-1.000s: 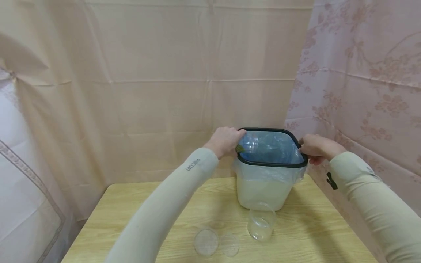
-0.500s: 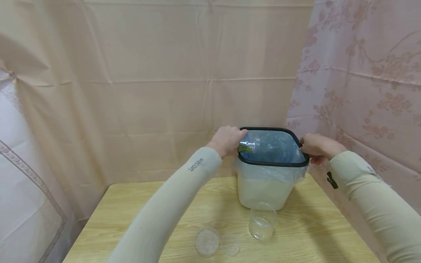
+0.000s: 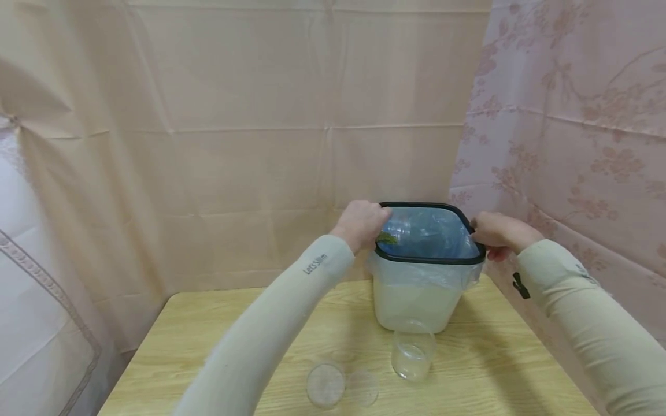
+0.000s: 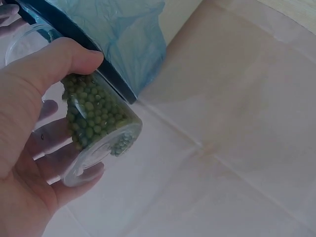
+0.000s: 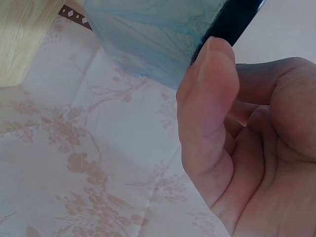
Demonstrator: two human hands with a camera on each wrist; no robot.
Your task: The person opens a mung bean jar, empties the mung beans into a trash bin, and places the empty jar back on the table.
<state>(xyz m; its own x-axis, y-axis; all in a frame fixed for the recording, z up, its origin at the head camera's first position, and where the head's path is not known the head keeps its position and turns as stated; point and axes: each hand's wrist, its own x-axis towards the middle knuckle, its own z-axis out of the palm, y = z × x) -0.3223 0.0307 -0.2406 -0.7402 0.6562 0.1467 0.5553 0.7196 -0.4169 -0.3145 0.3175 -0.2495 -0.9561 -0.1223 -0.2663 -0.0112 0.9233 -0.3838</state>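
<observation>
My left hand [image 3: 360, 222] grips a clear plastic jar [image 4: 129, 127] at the left rim of a bin [image 3: 411, 300]. Tilted on its side, the jar points its mouth over the bin, and green peas [image 4: 94, 111] lie along its lower wall. The thumb reaches over the jar beside the black rim. A blue-tinted bag [image 3: 432, 231] lines the bin and is folded over the outside. At the opposite side, my right hand [image 3: 502, 231] pinches the black rim [image 5: 242, 22] between thumb and curled fingers. How deep the jar's mouth reaches is partly hidden by the left hand.
A clear cup [image 3: 413, 355] stands on the wooden table [image 3: 218, 341] before the bin. Two clear round discs [image 3: 326, 384] lie to its left. A beige cloth [image 3: 250, 144] hangs behind, with a flowered pink cloth [image 3: 588, 150] on the right.
My left hand has edged right and turned the jar, so more green peas show inside the rim than a second ago. The right hand keeps its hold on the rim.
</observation>
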